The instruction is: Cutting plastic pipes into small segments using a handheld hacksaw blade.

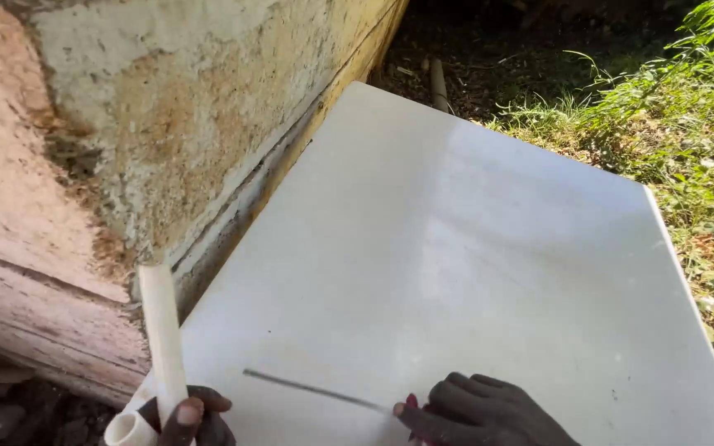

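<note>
My left hand (pixel 192 417) grips a white plastic pipe (pixel 161 330) near its open lower end, at the bottom left. The pipe runs up along the left edge of a big white flat panel (pixel 473 248). My right hand (pixel 481 411), at the bottom centre, holds a thin grey metal blade (pixel 316 390) with a red handle mostly hidden in the fist. The blade points left, low over the panel, towards the pipe without touching it.
A rough, stained plaster wall (pixel 175 107) stands along the left, with a weathered wooden board (pixel 35 314) below it. Green grass and weeds (pixel 687 124) lie to the right. Another pipe piece (pixel 438 83) lies on dark soil beyond the panel's far edge.
</note>
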